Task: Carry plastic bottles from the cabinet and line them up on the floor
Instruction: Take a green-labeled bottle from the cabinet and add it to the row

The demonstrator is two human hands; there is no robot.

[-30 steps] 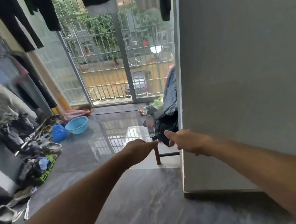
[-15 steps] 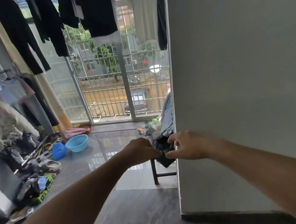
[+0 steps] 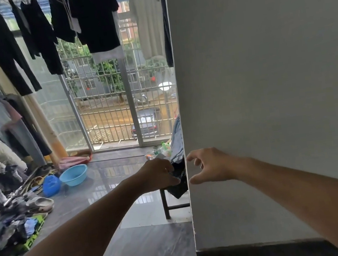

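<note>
Both hands have pushed farther forward beside the wall corner (image 3: 188,189), and the view has tipped up to show more hanging laundry. Nothing of the task looks done — no bottle is carried, none stands in a row on the floor (image 3: 150,250). A few plastic bottles (image 3: 162,149) lie past the corner, near the window grille. No cabinet shows. The left hand (image 3: 159,174) is curled, knuckles toward the camera; whether it grips anything I cannot tell. The right hand (image 3: 208,165) spreads wide, empty, just beside the corner.

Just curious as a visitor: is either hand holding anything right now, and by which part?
Right hand is open, holding nothing. Left hand is curled in front of dark cloth; whether it holds anything cannot be told.
</note>
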